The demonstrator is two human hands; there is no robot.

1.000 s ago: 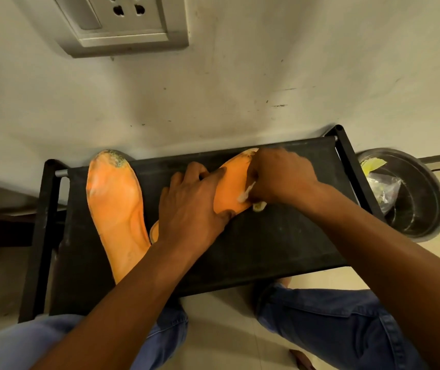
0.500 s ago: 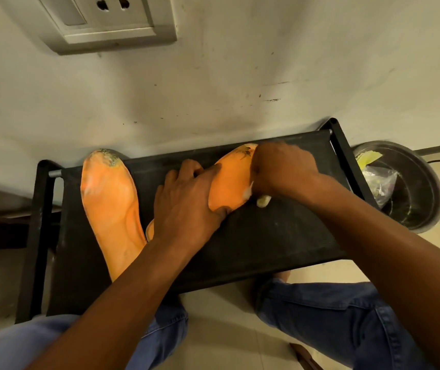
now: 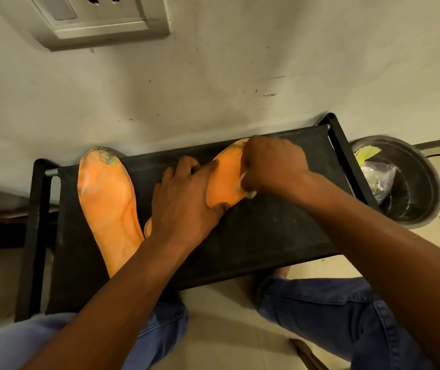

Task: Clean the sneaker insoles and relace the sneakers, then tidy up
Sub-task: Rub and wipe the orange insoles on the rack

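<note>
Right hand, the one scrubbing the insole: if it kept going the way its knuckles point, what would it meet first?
Probably the left hand: the right hand points leftward across the insole that the left hand holds down.

Bare rack top (image 3: 267, 231) sitting open near right. Wall (image 3: 213, 76) blocking far side. Spare insole (image 3: 107, 204) taking up left. Metal basin (image 3: 413, 188) crowding right end, possibly touching the frame.

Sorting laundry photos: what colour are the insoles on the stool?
Orange, grimy at the toes; head view shows the left insole best.
</note>
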